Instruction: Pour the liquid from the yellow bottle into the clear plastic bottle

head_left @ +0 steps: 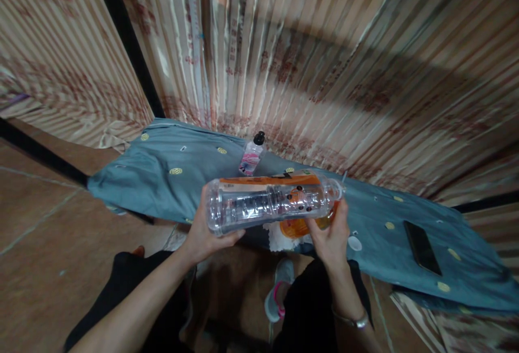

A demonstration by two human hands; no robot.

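Note:
A large clear plastic bottle (259,204) with an orange label lies level in the air, its mouth to the right. My left hand (206,234) is closed around its base end. Close to the mouth, my right hand (334,234) grips a container of orange liquid (295,228), most of which is hidden behind the clear bottle. I cannot tell whether the two touch. A small pump bottle (251,154) with a black top and pink print stands just beyond the clear bottle. A white cap (354,243) lies right of my right hand.
A narrow surface covered with blue patterned cloth (162,153) runs across in front of me. On its right lies a black phone (421,247). Whitish scalloped material (279,238) shows beside the orange liquid. Behind hangs a striped curtain (308,72), with a dark pole (125,39) at left.

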